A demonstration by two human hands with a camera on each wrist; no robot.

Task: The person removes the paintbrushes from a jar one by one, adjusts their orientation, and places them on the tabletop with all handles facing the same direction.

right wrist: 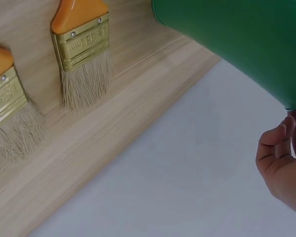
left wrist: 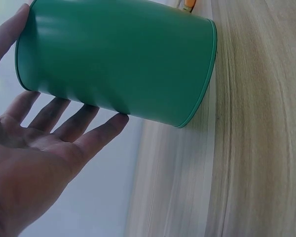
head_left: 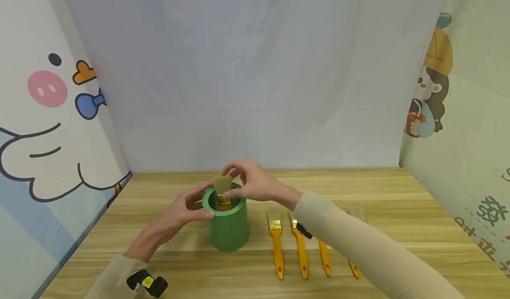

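Observation:
A green cylindrical can stands upright on the wooden table, its top open. My left hand grips it near the rim, thumb in front and fingers spread along the other side. In the left wrist view, those fingertips press the wall of the can. Inside the can is a paintbrush, bristles up and orange handle down. My right hand pinches this brush near its metal band, over the rim. The lower handle is hidden by the can. In the right wrist view, my right hand appears beside the can's rim.
Right of the can, several paintbrushes lie in a row, bristles away from me: one brush, another, and others partly under my right sleeve. A pale curtain hangs behind the table, with printed cloths at both sides.

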